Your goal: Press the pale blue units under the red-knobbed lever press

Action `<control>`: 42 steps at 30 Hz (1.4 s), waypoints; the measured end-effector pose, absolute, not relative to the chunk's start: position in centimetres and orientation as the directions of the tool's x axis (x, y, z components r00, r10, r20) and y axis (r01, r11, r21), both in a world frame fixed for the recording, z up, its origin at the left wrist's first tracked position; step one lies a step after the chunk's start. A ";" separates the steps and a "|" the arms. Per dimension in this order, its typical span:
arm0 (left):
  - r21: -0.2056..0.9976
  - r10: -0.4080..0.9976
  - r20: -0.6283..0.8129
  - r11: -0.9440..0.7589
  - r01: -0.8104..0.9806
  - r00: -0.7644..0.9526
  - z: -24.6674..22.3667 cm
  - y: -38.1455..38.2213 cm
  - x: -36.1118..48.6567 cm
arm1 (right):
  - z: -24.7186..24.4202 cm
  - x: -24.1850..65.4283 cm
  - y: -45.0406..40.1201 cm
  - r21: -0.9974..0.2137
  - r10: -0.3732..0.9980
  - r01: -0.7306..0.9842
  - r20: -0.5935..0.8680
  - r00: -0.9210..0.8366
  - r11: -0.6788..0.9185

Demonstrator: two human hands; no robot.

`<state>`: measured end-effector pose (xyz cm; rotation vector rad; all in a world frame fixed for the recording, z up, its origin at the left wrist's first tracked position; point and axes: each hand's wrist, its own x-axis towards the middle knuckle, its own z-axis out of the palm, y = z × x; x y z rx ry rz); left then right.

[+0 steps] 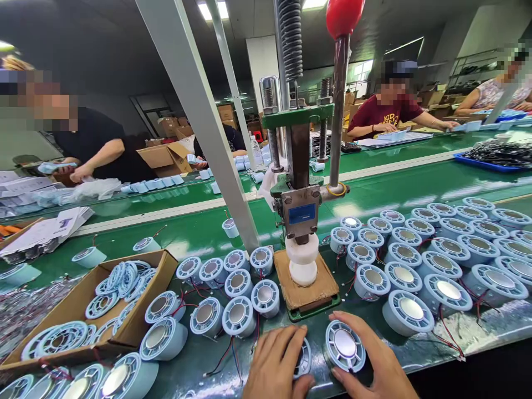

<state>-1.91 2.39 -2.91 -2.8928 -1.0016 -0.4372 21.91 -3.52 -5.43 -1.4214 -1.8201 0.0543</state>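
Note:
Low in the middle, my left hand (274, 363) curls over a light-blue round speaker-like unit (306, 357), most of which it hides. Beside it, my right hand (374, 360) grips another light-blue unit (346, 344) with a silver disc in its centre, thumb and fingers on either side of the rim. Both hands are at the bench's front edge, just before a hand press (302, 213). Its white plastic head meets a white round base on a brown board (326, 282). A red ball (344, 16) tops the press lever.
Rows of similar units (444, 293) with thin wires stand right and left of the press. A cardboard box (160, 277) at left holds loose blue rings. Slanted grey posts (195, 111) rise by the press. Across the green conveyor (374, 194), several people handle parts.

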 end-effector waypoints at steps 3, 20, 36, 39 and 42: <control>0.173 0.711 0.277 -0.699 0.694 0.646 -3.2 2.2 -2.0 | -5.1 21.9 -3.5 -0.477 0.800 0.799 0.599 -0.010 0.367; 0.536 0.863 0.367 -0.502 0.679 0.348 -0.1 -0.2 0.5 | -7.6 15.1 -2.5 -0.683 0.841 0.613 0.539 0.055 0.398; 0.741 0.940 0.175 -0.321 0.590 0.291 -2.0 0.4 0.9 | 2.3 20.9 -1.9 -0.309 0.791 0.767 0.471 -0.389 0.562; 0.765 0.963 0.185 -0.267 0.585 0.197 2.2 3.0 1.4 | 14.4 24.6 0.2 -0.160 0.624 0.851 0.748 -0.227 0.501; 0.814 0.967 0.192 -0.251 0.523 0.166 5.9 6.7 2.8 | 26.2 27.0 4.9 -0.132 0.448 0.933 0.893 -0.035 0.335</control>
